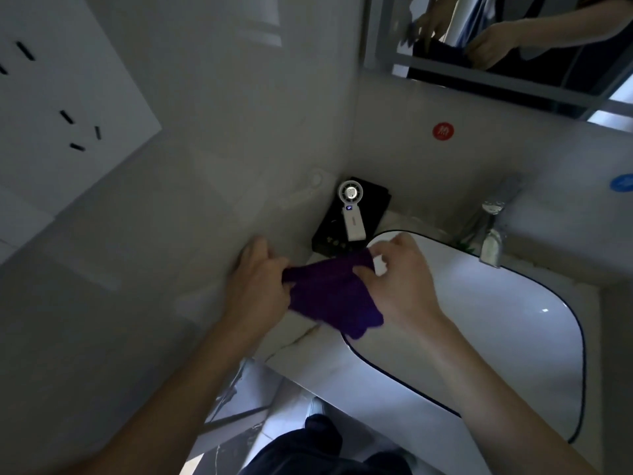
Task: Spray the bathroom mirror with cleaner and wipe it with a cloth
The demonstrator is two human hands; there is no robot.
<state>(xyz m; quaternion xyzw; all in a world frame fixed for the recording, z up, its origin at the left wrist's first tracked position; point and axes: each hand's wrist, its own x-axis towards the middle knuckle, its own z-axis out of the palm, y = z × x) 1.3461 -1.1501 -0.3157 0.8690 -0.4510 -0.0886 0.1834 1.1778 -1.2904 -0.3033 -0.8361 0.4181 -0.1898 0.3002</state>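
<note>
Head view: the cloth (334, 293) is purple and hangs between both hands above the counter edge, at the sink's (568, 323) 9 o'clock rim. The left hand (260, 286) pinches the cloth's left edge with curled fingers. The right hand (400, 282) nips its upper right corner between thumb and fingertips. Stretched this way, the cloth's long axis runs roughly 9 to 3 o'clock, and its loose bulk sags toward 5 o'clock.

The relation that matters is cloth to mirror (513, 46). The glass lies up at 1 o'clock from the hands, well apart from them and above the wall strip that carries a red sticker (443, 131). The right hand is the nearer of the 2, so it looks the likelier one to carry the cloth up.

No spray bottle shows anywhere, and whether the glass is wet cannot be told. In the mirror, 2 reflected hands hold a dark cloth.

At 12 o'clock from the cloth, a small white fan (351, 214) lies on a black box (373, 207) in the corner. The tap (493, 234) stands at 2 o'clock, close under a straight reach to the mirror, and a blue sticker (621, 182) sits beyond it at the frame edge.
</note>
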